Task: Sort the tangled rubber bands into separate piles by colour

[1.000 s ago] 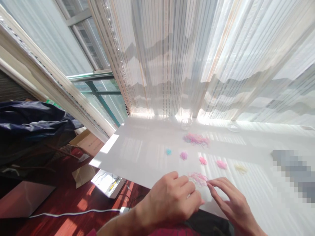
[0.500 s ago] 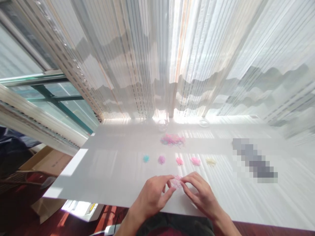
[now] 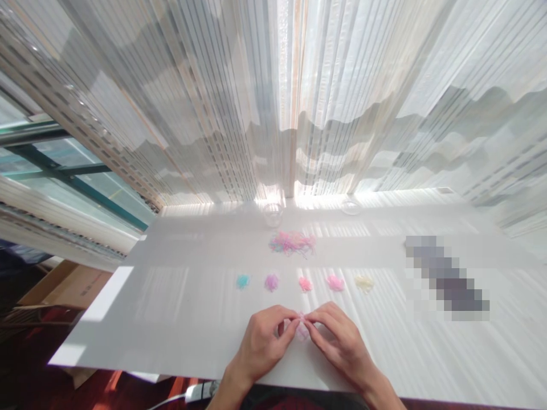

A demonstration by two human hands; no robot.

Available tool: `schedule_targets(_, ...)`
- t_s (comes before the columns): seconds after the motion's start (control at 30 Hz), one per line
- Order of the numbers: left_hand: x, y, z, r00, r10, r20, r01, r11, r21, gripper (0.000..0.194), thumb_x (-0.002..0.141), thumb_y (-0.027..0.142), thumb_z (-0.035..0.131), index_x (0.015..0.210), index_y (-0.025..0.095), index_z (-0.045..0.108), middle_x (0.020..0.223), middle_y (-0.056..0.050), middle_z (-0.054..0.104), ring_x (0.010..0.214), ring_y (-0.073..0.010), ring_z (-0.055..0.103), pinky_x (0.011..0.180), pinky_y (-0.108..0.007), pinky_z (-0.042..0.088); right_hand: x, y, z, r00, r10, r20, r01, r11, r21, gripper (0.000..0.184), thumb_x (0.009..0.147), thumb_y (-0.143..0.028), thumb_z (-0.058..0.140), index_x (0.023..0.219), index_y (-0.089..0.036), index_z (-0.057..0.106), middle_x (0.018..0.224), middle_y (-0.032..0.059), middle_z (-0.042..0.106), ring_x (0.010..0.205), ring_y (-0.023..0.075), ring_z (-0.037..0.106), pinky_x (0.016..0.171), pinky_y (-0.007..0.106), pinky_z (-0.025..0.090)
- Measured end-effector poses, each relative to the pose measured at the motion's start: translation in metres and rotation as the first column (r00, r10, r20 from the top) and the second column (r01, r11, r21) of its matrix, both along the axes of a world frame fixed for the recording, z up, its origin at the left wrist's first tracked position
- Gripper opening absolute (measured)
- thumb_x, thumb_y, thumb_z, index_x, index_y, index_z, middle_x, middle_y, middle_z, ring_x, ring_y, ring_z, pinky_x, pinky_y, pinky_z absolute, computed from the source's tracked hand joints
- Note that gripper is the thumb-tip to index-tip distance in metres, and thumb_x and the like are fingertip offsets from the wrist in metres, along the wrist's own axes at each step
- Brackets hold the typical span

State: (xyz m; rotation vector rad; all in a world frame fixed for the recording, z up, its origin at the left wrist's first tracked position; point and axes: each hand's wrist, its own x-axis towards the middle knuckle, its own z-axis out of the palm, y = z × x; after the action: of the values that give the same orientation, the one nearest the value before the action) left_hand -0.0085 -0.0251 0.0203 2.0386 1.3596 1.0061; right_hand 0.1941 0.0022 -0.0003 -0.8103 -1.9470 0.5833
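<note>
My left hand and my right hand meet over the near part of the white table. Thumb and forefinger of each are pinched on a small tangle of pale pink and lilac strands, which look like thin elastic bands. Part of the tangle hangs below the fingertips; the rest is hidden by them. Beyond my hands lies a row of small sorted piles: a turquoise pile, a purple pile, a coral pile, a pink pile and a pale yellow pile.
A larger mixed heap of strands sits behind the row. Near the curtain stand a clear container and a clear round dish or lid. A blurred-out dark object lies at right. A cardboard box is left of the table.
My fingertips have come closer together on the pink tangle, which now hangs lower between them. The whole view has shifted slightly; the piles stay in place on the table.
</note>
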Motion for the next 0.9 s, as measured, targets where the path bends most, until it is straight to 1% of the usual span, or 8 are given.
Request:
schedule_targets(0.13, 0.0, 0.005, 0.001, 1.0, 0.003, -0.013, -0.004, 0.999, -0.049, 0.016, 0.103, 0.026, 0.059, 0.096, 0.021, 0.073, 0.082, -0.001, 0.075, 0.065, -0.0118, 0.064, 0.064, -0.023, 0.052, 0.0, 0.0, 0.001, 1.0, -0.031, 0.002, 0.031, 0.998, -0.058, 0.011, 0.103, -0.018, 0.058, 0.104, -0.022, 0.068, 0.084, 0.0045, 0.07, 0.075, 0.0186, 0.066, 0.066, 0.031, 0.056)
schedule_targets(0.27, 0.0, 0.011, 0.003, 0.999, -0.007, -0.051, 0.006, 1.0, -0.031, 0.019, 0.103, 0.027, 0.057, 0.094, 0.021, 0.073, 0.08, -0.001, 0.075, 0.063, -0.012, 0.063, 0.062, -0.023, 0.051, 0.0, 0.0, 0.003, 0.998, -0.062, 0.004, 0.062, 0.994, -0.086, 0.012, 0.103, -0.02, 0.058, 0.102, -0.023, 0.069, 0.082, 0.0044, 0.07, 0.074, 0.0192, 0.066, 0.065, 0.031, 0.056)
schedule_targets(0.43, 0.004, 0.017, 0.006, 1.0, 0.007, -0.016, -0.008, 0.998, -0.058, 0.018, 0.102, 0.027, 0.059, 0.094, 0.021, 0.074, 0.081, -0.002, 0.075, 0.063, -0.0121, 0.063, 0.063, -0.023, 0.052, 0.0, 0.0, 0.002, 0.996, -0.085, -0.002, 0.085, 0.989, -0.12, 0.013, 0.103, -0.02, 0.057, 0.103, -0.024, 0.07, 0.084, 0.0045, 0.07, 0.076, 0.0199, 0.066, 0.066, 0.032, 0.056)
schedule_targets(0.57, 0.007, 0.019, 0.003, 0.998, 0.04, 0.053, -0.033, 0.992, -0.123, 0.015, 0.099, 0.027, 0.062, 0.093, 0.021, 0.074, 0.082, -0.002, 0.075, 0.064, -0.0118, 0.063, 0.062, -0.022, 0.054, 0.0, 0.0, 0.0, 0.992, -0.122, -0.024, 0.118, 0.986, -0.116, 0.012, 0.102, -0.018, 0.058, 0.104, -0.024, 0.068, 0.086, 0.0045, 0.07, 0.077, 0.02, 0.066, 0.067, 0.032, 0.056)
schedule_targets(0.67, 0.008, 0.019, 0.0, 0.996, 0.047, 0.071, -0.036, 0.987, -0.16, 0.014, 0.098, 0.026, 0.063, 0.092, 0.02, 0.074, 0.082, -0.002, 0.075, 0.064, -0.0117, 0.063, 0.062, -0.022, 0.053, 0.0, 0.0, -0.001, 0.988, -0.148, -0.037, 0.143, 0.984, -0.106, 0.01, 0.101, -0.016, 0.06, 0.102, -0.023, 0.066, 0.085, 0.0039, 0.07, 0.077, 0.0195, 0.066, 0.067, 0.031, 0.055)
schedule_targets(0.9, 0.008, 0.02, -0.001, 0.997, 0.055, 0.059, -0.045, 0.985, -0.166, 0.011, 0.096, 0.026, 0.065, 0.091, 0.021, 0.074, 0.082, -0.001, 0.074, 0.062, -0.0107, 0.059, 0.059, -0.021, 0.051, 0.0, 0.0, -0.003, 0.983, -0.175, -0.051, 0.168, 0.979, -0.113, 0.009, 0.1, -0.015, 0.062, 0.101, -0.023, 0.065, 0.085, 0.004, 0.069, 0.077, 0.0195, 0.065, 0.068, 0.031, 0.054)
